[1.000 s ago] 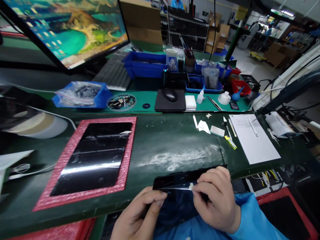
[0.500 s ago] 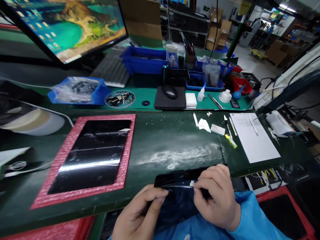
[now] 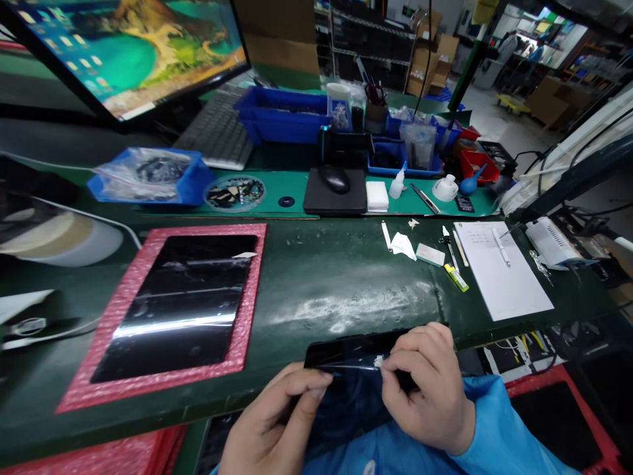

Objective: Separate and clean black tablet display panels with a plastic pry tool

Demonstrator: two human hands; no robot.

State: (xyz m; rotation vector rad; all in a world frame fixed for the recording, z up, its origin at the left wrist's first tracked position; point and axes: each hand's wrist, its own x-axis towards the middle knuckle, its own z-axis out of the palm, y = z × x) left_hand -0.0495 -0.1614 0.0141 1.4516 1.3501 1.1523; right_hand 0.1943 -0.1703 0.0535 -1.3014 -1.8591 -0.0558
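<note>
A black glossy panel [image 3: 349,396], like a tablet screen, tilts over the bench's near edge in front of my body. My left hand [image 3: 277,419] grips its left side, thumb and forefinger closed at the edge. My right hand [image 3: 428,389] is at the panel's right part, fingers curled, thumb and forefinger pinching a small white scrap [image 3: 378,361] against the edge. Whether the scrap is paper or cloth I cannot tell. On the bench to the left, another black screen [image 3: 173,303] lies on a pink bubble-wrap sheet [image 3: 252,290].
A mouse [image 3: 335,179] on a black pad, a dropper bottle [image 3: 397,185], tweezers [image 3: 424,198] and blue bins [image 3: 281,115] line the back. To the right lie a white block [image 3: 430,254], a yellow-green tube [image 3: 455,278] and paper [image 3: 504,277] with a pen [image 3: 500,247].
Both hands keep almost the same hold on the panel and the white scrap. The view has shifted very slightly.
</note>
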